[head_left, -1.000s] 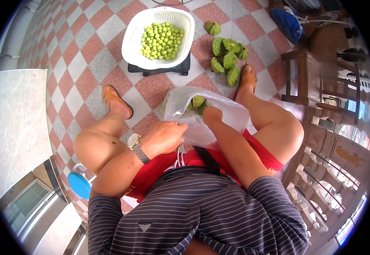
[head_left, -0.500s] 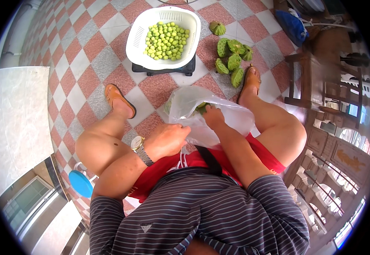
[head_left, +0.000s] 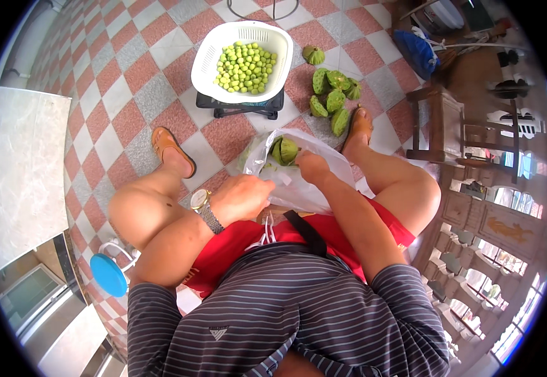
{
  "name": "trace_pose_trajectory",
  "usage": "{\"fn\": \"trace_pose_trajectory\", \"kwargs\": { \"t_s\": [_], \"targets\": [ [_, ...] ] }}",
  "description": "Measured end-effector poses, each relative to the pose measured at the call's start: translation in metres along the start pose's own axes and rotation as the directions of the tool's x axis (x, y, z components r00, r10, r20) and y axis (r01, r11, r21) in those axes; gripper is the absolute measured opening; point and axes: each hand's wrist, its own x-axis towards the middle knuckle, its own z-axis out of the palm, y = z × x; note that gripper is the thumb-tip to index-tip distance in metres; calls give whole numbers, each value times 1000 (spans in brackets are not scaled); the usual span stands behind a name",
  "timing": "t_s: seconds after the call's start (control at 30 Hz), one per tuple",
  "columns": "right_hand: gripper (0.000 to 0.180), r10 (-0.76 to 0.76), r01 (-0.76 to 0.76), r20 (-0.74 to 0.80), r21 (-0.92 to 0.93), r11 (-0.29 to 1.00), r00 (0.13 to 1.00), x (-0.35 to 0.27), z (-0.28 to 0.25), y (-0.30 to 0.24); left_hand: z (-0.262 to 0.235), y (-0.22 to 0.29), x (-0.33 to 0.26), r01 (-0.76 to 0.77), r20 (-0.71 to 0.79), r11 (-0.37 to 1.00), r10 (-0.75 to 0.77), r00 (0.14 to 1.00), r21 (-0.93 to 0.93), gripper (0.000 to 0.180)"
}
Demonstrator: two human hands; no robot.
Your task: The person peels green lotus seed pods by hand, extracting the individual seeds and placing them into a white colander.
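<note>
Between my legs is a translucent white plastic bag (head_left: 314, 196) with its mouth spread. My left hand (head_left: 246, 195), below a wristwatch (head_left: 201, 201), is closed on the bag's near left edge. A green lotus pod (head_left: 284, 151) shows inside the bag's mouth. My right hand (head_left: 314, 168) reaches into the mouth from the right, its fingers closed at the pod's right side; the fingertips are partly hidden. More green bits lie deeper in the bag, blurred by the plastic.
Ahead, a white basket (head_left: 201, 63) of green lotus seeds sits on a black stand (head_left: 242, 108). Several lotus pods (head_left: 336, 100) lie on the tiled floor by my right foot. A wooden chair (head_left: 440, 125) is at right, a blue round stool (head_left: 109, 274) at left.
My right hand has shifted slightly and the lotus pod in the bag now shows much more. The bag's mouth is wider. My left hand keeps its hold, and the whole view has shifted a little.
</note>
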Motion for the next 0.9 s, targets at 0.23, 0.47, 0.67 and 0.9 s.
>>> {"fn": "trace_pose_trajectory", "kwargs": {
  "t_s": [0.23,0.47,0.67,0.9],
  "targets": [
    [21,78,-79,7,33,996,997,-17,-16,-5,16,-15,-2,3,2,999,-4,1000,37,20],
    [23,-80,172,366,-225,959,927,-16,-32,-33,21,-21,2,35,78,999,-37,996,19,19],
    [22,-20,111,304,-286,952,953,-10,-21,-49,25,-21,7,-26,69,999,23,997,43,11],
    [22,213,-211,71,-35,977,975,-4,-34,-33,10,-18,7,-12,-40,995,16,999,101,9]
  ]
}}
